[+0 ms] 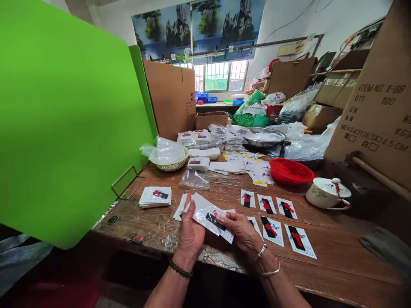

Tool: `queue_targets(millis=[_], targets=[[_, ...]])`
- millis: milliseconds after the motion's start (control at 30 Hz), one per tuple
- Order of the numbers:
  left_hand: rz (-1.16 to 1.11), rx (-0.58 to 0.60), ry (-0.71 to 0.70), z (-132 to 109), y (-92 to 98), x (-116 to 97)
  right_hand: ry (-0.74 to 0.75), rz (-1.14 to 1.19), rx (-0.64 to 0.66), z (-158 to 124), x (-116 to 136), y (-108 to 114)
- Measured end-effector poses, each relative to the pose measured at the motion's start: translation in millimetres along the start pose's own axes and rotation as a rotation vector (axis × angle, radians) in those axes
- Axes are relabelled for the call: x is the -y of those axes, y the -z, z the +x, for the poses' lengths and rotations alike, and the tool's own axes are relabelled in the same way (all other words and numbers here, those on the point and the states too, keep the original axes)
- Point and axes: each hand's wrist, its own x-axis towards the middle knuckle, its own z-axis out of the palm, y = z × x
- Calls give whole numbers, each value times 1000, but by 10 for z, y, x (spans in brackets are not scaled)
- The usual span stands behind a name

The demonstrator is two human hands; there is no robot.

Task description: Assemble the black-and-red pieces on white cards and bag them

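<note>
Left hand (192,231) gripping left part of white cards (203,208), thumb on top, other fingers hidden behind. Right hand (243,229) pinching right part of same cards, fingers clamped beside red-and-black piece (212,219). Cards hanging above near middle of desk (342,241). Card stack (155,197) lying to left; loose cards (300,241) lying in rows to right. Lidded cup (326,194) standing at right, red basin (291,172) sitting farther off. Pale basket (172,163) holding clear bags (168,149) at far left.
</note>
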Motion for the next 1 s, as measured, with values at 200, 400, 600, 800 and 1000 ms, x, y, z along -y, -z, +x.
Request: queue_targets(millis=[200, 400, 600, 800, 1000], targets=[[35, 94, 53, -142, 24, 203, 97, -81, -35, -36, -30, -165], [-5, 26, 46, -75, 23, 111, 161, -261, 12, -144, -66, -195], [-6, 35, 56, -106, 65, 133, 184, -170, -2, -131, -106, -218], [-1, 18, 35, -93, 60, 87, 165, -130, 35, -134, -142, -184], [-15, 38, 52, -111, 47, 170, 159, -35, -39, -129, -121, -231]])
